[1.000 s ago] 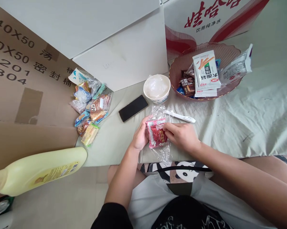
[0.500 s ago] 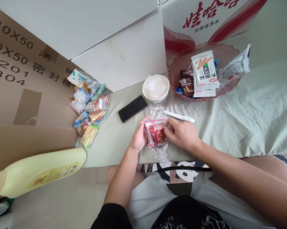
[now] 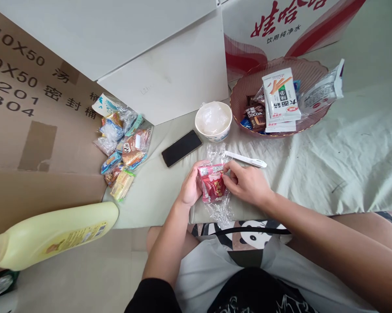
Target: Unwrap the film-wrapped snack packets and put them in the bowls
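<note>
Soft, fairly bright, diffuse light with faint shadows; small glints on the clear wrapping (image 3: pixel 220 214); wide-angle stretch pulls the yellow bottle (image 3: pixel 61 230) long at the left edge, its fine print blurred

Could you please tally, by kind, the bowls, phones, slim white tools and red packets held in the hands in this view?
Bowls: 2 (white bowl, pink bowl)
Phone: 1
Slim white tool: 1
Red packet: 1
Total: 5
</note>
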{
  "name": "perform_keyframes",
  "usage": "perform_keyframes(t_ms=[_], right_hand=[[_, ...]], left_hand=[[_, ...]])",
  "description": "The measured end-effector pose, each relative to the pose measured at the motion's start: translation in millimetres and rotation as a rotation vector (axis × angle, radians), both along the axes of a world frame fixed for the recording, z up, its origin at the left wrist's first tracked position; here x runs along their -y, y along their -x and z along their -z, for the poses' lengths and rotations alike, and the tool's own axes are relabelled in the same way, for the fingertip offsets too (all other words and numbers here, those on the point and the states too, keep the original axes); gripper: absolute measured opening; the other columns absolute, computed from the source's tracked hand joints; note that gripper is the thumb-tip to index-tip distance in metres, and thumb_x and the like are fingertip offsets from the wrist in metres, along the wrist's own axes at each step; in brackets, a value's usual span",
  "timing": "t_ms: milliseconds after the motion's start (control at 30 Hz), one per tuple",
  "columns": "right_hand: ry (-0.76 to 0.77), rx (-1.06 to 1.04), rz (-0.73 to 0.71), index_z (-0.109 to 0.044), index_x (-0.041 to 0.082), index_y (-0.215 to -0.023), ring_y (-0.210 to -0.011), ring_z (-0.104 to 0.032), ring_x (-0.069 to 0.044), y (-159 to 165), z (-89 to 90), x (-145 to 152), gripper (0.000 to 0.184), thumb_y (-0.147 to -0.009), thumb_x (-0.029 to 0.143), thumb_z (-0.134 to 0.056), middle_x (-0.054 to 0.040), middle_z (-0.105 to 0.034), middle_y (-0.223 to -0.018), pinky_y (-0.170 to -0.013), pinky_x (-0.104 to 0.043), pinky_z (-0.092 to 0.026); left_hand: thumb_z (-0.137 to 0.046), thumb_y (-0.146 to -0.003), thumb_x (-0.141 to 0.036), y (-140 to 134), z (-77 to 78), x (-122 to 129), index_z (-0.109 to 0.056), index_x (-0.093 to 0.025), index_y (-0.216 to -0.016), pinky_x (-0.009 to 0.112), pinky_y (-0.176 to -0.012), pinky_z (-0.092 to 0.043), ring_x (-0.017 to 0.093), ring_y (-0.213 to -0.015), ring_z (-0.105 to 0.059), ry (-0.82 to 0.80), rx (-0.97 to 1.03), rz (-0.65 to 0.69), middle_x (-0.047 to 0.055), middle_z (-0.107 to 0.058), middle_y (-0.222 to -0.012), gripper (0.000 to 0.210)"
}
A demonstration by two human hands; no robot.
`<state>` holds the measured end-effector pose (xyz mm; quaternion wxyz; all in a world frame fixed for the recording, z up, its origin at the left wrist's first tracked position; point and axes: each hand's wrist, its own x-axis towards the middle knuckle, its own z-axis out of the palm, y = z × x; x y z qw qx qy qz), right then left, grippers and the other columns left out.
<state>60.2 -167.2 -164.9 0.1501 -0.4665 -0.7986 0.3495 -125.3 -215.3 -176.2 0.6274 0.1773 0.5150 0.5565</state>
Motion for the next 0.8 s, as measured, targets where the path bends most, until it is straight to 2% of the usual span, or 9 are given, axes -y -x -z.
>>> perform_keyframes(t_ms=[233, 433, 600, 800], right_hand=[[-0.014, 0.019, -0.002, -0.062, 0.021, -0.107, -0.056, -0.061, -0.018, 0.2, 2.2, 0.3, 0.026, -0.093, 0.036, -0.046, 0.0007, -0.069, -0.066, -0.055, -0.029, -0.026], [0.013, 0.099, 0.009, -0.062, 0.02, -0.115, -0.062, -0.066, -0.021, 1.3, 0.1, -0.1, 0.031, -0.095, 0.036, -0.045, -0.0017, -0.075, -0.072, -0.056, -0.03, -0.026], [0.046, 0.174, -0.028, -0.064, 0.02, -0.118, -0.07, -0.071, -0.025, 1.6, -6.0, -1.2, 0.039, -0.096, 0.047, -0.047, -0.0036, -0.076, -0.075, -0.057, -0.03, -0.026], [0.064, 0.26, -0.042, -0.064, 0.019, -0.117, -0.076, -0.073, -0.025, 2.7, -9.3, -1.0, 0.045, -0.097, 0.054, -0.045, -0.0066, -0.077, -0.08, -0.056, -0.03, -0.025]], left_hand=[[-0.066, -0.09, -0.046, 1.5, 4.6, 1.2, -0.07, -0.019, -0.101, 0.04, -0.098, -0.055, 0.026, -0.103, -0.072, -0.031, -0.021, 0.004, 0.004, -0.075, -0.091, 0.029], [-0.065, -0.091, -0.046, 0.3, 2.3, 0.7, -0.071, -0.019, -0.098, 0.033, -0.086, -0.056, 0.02, -0.085, -0.071, -0.08, -0.05, 0.025, 0.002, -0.072, -0.085, 0.028], [-0.067, -0.089, -0.052, 2.8, 3.1, 3.2, -0.07, -0.02, -0.103, 0.037, -0.089, -0.055, 0.024, -0.093, -0.072, -0.072, -0.067, 0.089, 0.004, -0.074, -0.092, 0.036], [-0.071, -0.083, -0.062, 7.5, 7.4, 7.0, -0.07, -0.021, -0.111, 0.034, -0.079, -0.056, 0.025, -0.091, -0.073, -0.075, -0.042, 0.2, 0.005, -0.076, -0.099, 0.05]])
